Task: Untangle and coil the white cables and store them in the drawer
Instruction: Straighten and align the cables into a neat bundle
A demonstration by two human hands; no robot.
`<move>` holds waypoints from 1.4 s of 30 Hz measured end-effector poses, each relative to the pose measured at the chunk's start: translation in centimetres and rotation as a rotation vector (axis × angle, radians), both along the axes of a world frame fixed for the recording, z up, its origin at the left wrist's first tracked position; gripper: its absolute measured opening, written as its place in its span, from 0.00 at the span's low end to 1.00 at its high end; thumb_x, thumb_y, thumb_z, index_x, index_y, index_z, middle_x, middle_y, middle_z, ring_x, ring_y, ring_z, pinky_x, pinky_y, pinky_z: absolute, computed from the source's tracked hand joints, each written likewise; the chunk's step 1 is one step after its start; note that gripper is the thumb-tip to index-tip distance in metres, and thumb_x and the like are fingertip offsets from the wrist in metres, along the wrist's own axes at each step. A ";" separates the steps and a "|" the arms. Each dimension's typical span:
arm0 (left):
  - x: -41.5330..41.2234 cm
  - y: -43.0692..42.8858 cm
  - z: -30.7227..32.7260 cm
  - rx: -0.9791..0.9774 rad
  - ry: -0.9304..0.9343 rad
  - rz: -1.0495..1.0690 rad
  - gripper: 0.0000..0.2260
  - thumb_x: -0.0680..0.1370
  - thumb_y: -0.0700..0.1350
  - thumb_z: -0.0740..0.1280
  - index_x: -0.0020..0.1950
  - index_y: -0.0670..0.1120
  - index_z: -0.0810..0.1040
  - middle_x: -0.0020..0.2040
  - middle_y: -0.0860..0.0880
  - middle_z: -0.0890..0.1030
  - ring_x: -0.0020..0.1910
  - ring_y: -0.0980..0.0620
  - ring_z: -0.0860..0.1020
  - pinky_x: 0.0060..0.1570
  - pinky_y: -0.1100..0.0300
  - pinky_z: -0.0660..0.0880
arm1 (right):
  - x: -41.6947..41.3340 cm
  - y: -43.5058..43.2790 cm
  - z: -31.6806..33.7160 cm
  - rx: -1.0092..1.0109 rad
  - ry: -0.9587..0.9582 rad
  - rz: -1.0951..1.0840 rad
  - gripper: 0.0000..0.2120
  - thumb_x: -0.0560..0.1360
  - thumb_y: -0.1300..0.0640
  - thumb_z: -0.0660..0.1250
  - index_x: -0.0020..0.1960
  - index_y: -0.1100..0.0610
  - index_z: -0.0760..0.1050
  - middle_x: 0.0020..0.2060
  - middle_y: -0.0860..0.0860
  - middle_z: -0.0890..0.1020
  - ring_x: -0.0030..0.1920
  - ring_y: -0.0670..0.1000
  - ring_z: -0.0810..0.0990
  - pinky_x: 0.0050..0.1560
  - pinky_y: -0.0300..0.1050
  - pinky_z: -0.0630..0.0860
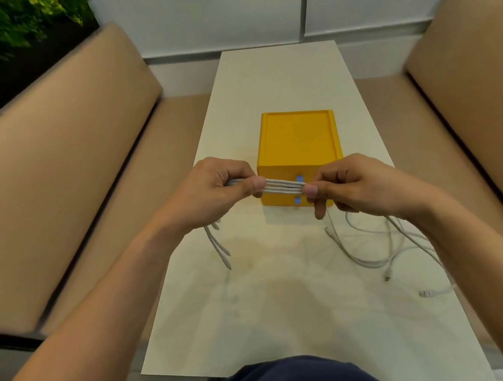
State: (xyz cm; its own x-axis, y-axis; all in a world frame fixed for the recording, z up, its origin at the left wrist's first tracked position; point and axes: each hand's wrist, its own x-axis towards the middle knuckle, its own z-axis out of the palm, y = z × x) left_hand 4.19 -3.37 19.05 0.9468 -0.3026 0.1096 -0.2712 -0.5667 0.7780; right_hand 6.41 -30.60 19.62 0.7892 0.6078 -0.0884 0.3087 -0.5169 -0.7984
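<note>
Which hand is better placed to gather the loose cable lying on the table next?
Probably the right hand: the loose cables trail across the table just beneath it, while the left hand grips the gathered strands, with only short ends hanging.

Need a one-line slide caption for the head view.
Left hand and right hand pinch a bundle of white cables taut before the yellow drawer box; loose ends trail on the table.

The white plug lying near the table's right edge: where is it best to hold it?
Pinch the plug by its sides, coming from above: it lies flat on the table, apart from the other loose cables.
</note>
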 end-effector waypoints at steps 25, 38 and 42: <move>1.1 0.9 0.3 0.040 0.078 -0.029 0.09 0.81 0.49 0.71 0.41 0.56 0.86 0.28 0.50 0.69 0.30 0.52 0.63 0.30 0.62 0.59 | 0.4 0.5 -0.3 -0.063 -0.200 -0.044 0.14 0.80 0.42 0.65 0.45 0.49 0.84 0.28 0.46 0.73 0.28 0.46 0.67 0.29 0.39 0.62; 0.4 1.4 0.4 0.125 0.011 -0.097 0.11 0.81 0.53 0.68 0.38 0.56 0.80 0.27 0.58 0.72 0.29 0.57 0.68 0.31 0.67 0.62 | 1.0 0.5 0.4 0.040 -0.133 0.060 0.13 0.74 0.40 0.72 0.41 0.50 0.83 0.29 0.52 0.73 0.30 0.48 0.67 0.33 0.48 0.62; 0.8 1.1 0.3 0.150 -0.008 -0.068 0.12 0.82 0.51 0.68 0.38 0.57 0.79 0.27 0.60 0.72 0.28 0.57 0.68 0.30 0.66 0.61 | 0.6 0.6 0.7 0.120 -0.106 0.078 0.12 0.75 0.44 0.72 0.39 0.51 0.81 0.30 0.55 0.73 0.31 0.50 0.67 0.33 0.49 0.62</move>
